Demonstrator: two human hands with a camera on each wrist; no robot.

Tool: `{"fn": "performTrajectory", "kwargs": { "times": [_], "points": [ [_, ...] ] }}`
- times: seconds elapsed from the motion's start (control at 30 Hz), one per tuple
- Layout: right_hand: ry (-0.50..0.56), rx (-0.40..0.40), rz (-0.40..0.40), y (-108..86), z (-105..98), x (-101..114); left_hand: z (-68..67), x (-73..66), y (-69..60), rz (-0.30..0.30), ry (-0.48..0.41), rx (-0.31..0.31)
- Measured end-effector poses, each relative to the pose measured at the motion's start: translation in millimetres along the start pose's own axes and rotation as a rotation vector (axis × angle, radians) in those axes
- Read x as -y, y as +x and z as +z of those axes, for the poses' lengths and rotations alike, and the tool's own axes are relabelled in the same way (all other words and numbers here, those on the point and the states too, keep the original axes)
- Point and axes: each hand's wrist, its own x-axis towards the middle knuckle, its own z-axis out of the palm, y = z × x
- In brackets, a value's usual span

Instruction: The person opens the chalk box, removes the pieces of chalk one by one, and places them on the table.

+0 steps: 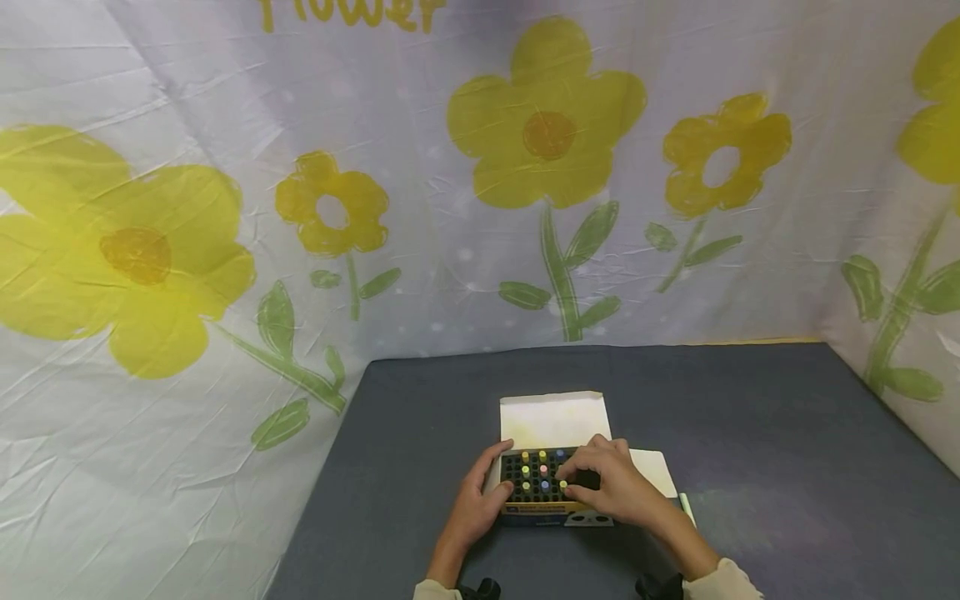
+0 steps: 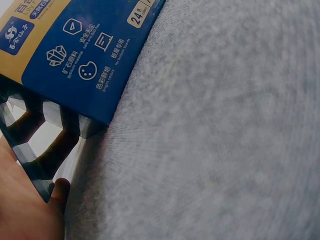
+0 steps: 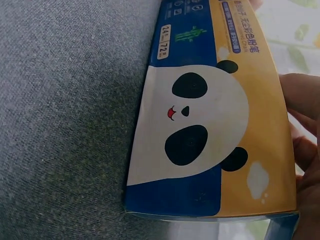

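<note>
Chalk box [image 1: 543, 510] (hands [image 1: 474, 498] at it) sits well inside the far table edge [image 1: 600, 350].

Right hand [image 1: 611, 479] conceals the right end of the black rack [image 1: 535, 479]; its grip on any chalk cannot be determined. Box [image 3: 265, 125] is cut off by both wrist views. Yellow lettering [image 1: 360, 12] is cropped along the head view's top.

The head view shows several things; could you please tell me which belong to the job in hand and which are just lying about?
Belonging to the job:
chalk box, lid open, held by the left hand
chalk sticks standing in it
right hand, at the sticks

Apparently not in use:
pale stick lying right of the box, possibly chalk
flower-printed sheet, only backdrop
</note>
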Motion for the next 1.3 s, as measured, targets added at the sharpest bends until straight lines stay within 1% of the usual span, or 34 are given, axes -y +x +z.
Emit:
{"fn": "performTrajectory", "kwargs": {
  "times": [0.27, 0.6, 0.77, 0.9, 1.07, 1.17, 1.23, 1.3],
  "points": [
    [0.001, 0.009, 0.006, 0.9, 0, 0, -0.6, 1.6, -0.3, 0.01, 0.015, 0.004],
    [0.108, -0.004, -0.032, 0.6, -3, 2, -1.0, 0.8, -0.3, 0.003, -0.005, -0.004],
    [0.148, -0.018, -0.045, 0.9, -4, 2, -1.2, 1.1, -0.5, 0.004, 0.004, 0.001],
    [0.157, -0.065, -0.059, 2.2, -6, 2, -0.7, 2.4, -0.4, 0.012, 0.015, 0.002],
    [0.138, -0.164, -0.131, 6.7, -10, 3, -0.2, 3.0, 0.1, 0.021, 0.01, -0.002],
    [0.15, -0.212, -0.172, 9.3, -13, 4, -0.4, 2.9, -0.6, 0.03, 0.0, 0.0],
    [0.158, -0.231, -0.18, 9.9, -15, 6, -0.8, 2.4, -1.4, 0.038, 0.003, 0.002],
    [0.167, -0.239, -0.17, 9.4, -16, 6, -1.3, 1.9, -2.3, 0.042, 0.004, 0.003]
  ]
}}
